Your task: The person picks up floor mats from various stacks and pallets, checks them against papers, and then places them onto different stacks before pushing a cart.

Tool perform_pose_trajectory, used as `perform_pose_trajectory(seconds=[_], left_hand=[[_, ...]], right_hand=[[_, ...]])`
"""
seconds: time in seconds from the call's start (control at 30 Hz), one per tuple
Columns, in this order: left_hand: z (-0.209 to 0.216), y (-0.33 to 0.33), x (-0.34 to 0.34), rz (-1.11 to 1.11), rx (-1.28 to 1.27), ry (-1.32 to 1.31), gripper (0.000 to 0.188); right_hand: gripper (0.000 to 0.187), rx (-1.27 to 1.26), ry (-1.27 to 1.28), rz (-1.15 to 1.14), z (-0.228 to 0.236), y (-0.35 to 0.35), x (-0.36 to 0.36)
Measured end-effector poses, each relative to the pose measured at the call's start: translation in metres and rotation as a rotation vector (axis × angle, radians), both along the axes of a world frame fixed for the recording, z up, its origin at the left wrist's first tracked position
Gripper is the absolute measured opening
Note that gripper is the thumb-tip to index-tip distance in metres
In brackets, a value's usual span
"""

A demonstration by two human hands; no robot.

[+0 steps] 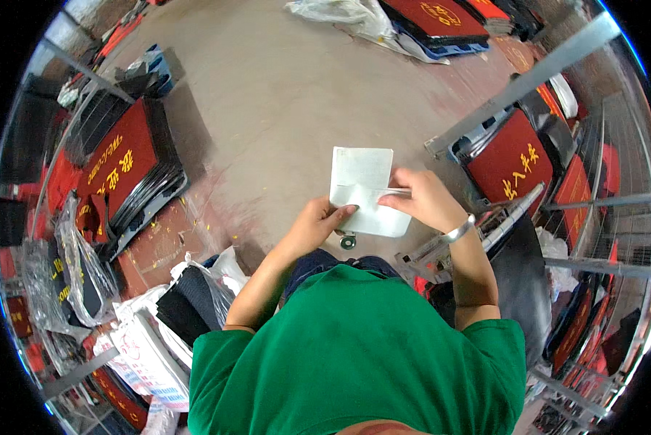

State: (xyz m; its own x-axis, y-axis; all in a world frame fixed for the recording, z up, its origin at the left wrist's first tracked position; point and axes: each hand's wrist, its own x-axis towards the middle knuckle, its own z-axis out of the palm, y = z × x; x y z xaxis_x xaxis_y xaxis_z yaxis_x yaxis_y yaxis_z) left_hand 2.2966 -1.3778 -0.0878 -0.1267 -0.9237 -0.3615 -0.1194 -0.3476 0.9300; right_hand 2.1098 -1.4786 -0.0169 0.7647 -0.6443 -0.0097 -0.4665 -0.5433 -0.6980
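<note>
Left hand pinches the open notepad at its left edge, while my right hand grips what looks like a slim pen over its right edge, everything held above the concrete floor. I judge that pressing hard could tilt the pad or buckle its pages, since I see only hands supporting it.

Left red mat: yellow characters beside a Latin-script word.
Right red mat: a row of yellow characters.
Far red mat: yellow lettering, too small to read.
White bag: red and blue print, illegible.
White booklet: faint printing, illegible.
</note>
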Motion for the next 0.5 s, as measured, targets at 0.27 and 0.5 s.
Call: perform_pose_trajectory(seconds=[0.27, 0.5], left_hand=[[-0.006, -0.005, -0.114, -0.166, 0.025, 0.301, 0.03], [-0.071, 0.008, -0.25, -0.627, -0.048, -0.112, 0.035]], right_hand=[[0.015, 0.29, -0.186, -0.438, -0.055, 0.041, -0.155], [0.013, 0.296, -0.139, -1.368, -0.13, 0.162, -0.343]])
